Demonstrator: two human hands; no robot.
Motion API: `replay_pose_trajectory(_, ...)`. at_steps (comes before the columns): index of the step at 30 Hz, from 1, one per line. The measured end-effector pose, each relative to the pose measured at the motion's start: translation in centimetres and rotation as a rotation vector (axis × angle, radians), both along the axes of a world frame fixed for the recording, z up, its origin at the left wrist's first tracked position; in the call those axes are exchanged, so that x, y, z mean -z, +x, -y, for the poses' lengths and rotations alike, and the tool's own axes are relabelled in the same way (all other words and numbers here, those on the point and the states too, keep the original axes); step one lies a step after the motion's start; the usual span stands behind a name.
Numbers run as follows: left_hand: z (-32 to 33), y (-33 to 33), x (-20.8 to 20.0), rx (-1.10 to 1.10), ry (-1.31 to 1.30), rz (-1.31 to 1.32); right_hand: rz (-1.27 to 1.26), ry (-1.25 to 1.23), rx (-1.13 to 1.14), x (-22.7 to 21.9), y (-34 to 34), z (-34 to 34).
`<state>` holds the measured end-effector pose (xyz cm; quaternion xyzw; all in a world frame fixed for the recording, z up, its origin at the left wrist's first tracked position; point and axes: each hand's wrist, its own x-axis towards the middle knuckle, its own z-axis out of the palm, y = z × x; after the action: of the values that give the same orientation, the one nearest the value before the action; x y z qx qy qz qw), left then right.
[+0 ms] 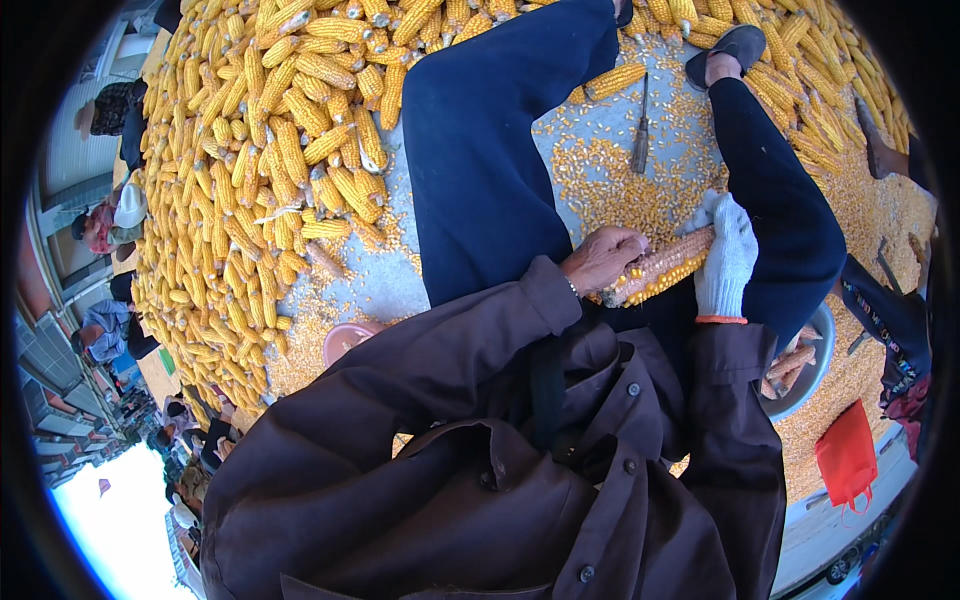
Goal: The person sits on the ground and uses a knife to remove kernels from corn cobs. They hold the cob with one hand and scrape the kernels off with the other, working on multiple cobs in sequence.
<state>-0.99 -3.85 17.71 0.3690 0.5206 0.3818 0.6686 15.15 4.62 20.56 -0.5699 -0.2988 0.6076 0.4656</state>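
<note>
- While a cob is held across the lap, between the knees, both hands are closed on it.
- Left hand, bare: fingers curled shut round the lower left end of the cob, thumb side pressed on the kernels.
- Right hand, in a white knit glove: wrapped shut round the upper right end of the same cob.
- Cob: partly stripped; yellow kernels are seen along its lower side, bare reddish core along the top.
- Loose kernels are spread on the ground between the legs, just beyond the hands.
- A dark-handled tool lies on the ground among the kernels, apart from both hands.
- A heap of whole cobs fills the ground to the left and along the far side.
- A metal basin with stripped cores is seen beside the right elbow.
- A red bag lies near the basin, toward the lower right.
</note>
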Motion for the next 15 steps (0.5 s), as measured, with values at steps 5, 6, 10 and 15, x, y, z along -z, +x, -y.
replay_pose_trajectory(5,0.5,-0.6,-3.3,0.192,0.171,-0.175,-0.044,-0.037,0.056,-0.1,0.4,-0.3)
replay_pose_trajectory(6,0.7,-0.6,-4.0,0.226,0.171,-0.269,-0.054,-0.043,0.059,-0.2,0.3,-0.3)
replay_pose_trajectory(10,0.6,0.0,-5.1,0.214,0.303,-0.495,-0.172,-0.036,0.082,-0.9,-0.2,0.0)
replay_pose_trajectory(15,0.7,0.6,-4.9,0.2,0.31,-0.582,-0.325,-0.167,0.157,-0.6,-1.1,0.4)
